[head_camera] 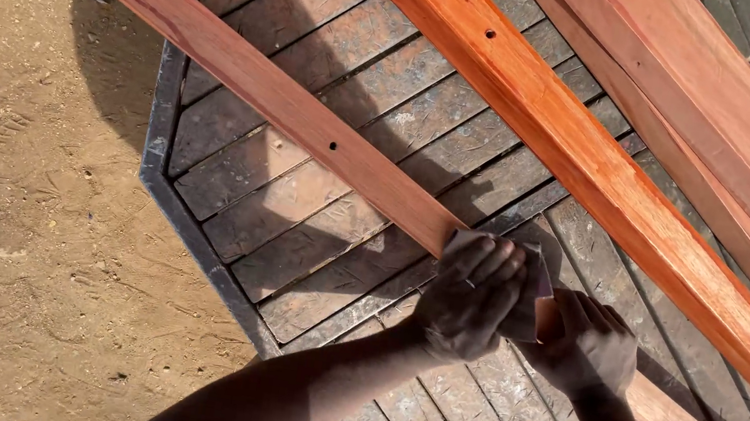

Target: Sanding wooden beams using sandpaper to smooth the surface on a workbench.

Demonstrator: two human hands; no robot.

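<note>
left hand (470,297) pressed flat, fingers curled over a small grey sheet, probably sandpaper (526,285), on the long reddish-brown drilled wooden slat (257,77) | right hand (586,343) closed around the same slat just beside it | slat lies diagonally across the weathered grey slatted worktop (313,231) | beyond: brighter orange wooden beam (579,151) | sandy ground (2,217) left

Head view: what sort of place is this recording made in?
Probably an outdoor woodworking spot. Sunlit sandy ground lies beside a worn slatted platform with a metal edge, long reddish wooden rails rest across it, and the left hand presses a sheet of sandpaper onto one rail while the right hand steadies it.
</note>
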